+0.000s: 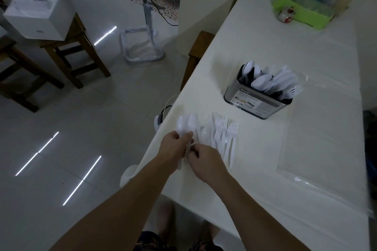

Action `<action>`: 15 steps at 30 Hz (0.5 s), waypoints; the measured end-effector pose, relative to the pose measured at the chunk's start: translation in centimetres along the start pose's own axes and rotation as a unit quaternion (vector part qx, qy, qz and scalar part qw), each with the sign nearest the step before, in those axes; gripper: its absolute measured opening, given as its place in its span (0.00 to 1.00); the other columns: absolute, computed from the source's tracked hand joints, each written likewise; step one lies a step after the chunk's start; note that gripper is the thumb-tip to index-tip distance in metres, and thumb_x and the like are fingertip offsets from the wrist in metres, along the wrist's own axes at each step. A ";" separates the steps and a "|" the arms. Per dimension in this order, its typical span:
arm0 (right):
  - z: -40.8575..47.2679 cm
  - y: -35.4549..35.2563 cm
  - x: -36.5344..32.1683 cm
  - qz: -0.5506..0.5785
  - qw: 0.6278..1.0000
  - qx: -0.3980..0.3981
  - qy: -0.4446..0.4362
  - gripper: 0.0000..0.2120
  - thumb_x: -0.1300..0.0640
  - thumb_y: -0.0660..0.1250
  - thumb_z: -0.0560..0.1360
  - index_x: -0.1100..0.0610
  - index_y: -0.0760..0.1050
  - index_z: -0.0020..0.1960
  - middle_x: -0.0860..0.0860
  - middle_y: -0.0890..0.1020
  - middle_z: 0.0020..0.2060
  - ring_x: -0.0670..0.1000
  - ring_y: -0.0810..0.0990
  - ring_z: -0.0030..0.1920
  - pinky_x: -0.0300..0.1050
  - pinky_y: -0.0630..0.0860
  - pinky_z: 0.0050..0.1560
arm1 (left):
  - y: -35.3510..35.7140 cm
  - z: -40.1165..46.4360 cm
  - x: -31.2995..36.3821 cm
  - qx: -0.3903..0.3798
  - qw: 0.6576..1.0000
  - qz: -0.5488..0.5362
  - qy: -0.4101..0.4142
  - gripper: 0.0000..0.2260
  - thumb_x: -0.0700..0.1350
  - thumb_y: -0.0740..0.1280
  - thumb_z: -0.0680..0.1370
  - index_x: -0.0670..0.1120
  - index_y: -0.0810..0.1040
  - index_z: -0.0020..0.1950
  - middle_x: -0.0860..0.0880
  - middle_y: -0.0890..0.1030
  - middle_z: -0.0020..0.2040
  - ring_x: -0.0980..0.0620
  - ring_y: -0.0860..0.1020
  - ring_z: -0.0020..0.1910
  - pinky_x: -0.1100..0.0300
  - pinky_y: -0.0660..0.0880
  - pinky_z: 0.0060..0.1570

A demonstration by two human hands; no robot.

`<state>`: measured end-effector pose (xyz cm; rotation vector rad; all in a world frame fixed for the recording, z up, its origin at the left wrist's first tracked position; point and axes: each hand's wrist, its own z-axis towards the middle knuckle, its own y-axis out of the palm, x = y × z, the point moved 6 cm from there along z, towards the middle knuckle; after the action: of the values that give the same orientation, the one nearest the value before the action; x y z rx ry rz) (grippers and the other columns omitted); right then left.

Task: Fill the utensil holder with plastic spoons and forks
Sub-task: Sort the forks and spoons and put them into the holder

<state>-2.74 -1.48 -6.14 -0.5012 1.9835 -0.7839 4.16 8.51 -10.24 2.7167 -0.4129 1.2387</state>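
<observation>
On the white desk (265,159), a metal utensil holder (258,101) stands upright, crowded with white plastic spoons and one fork leaning toward 2 o'clock. At its 7 o'clock, near the desk's edge, loose forks (224,134) lie side by side, tines pointing away. Just at their 9 o'clock, the left hand (173,149) curls around a bunch of spoons (186,123), bowls sticking up. The right hand (206,162) meets it, fingers bent at the handles; whether it grips any, I cannot tell. Far at 1 o'clock sits a green tray (302,13).
</observation>
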 end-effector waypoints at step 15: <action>1.8 -1.0 5.4 -0.119 0.973 0.081 0.181 0.09 0.50 0.64 0.76 0.55 0.78 0.42 0.50 0.80 0.35 0.52 0.79 0.36 0.39 0.69 0.32 | -1.2 0.5 -0.4 0.024 0.985 -0.166 -0.046 0.08 0.31 0.59 0.75 0.39 0.76 0.46 0.43 0.78 0.37 0.49 0.77 0.34 0.53 0.75 0.38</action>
<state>-3.88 -6.15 -9.42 -0.5348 2.1892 -1.2517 4.60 9.67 -10.87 2.7416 0.0633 1.0472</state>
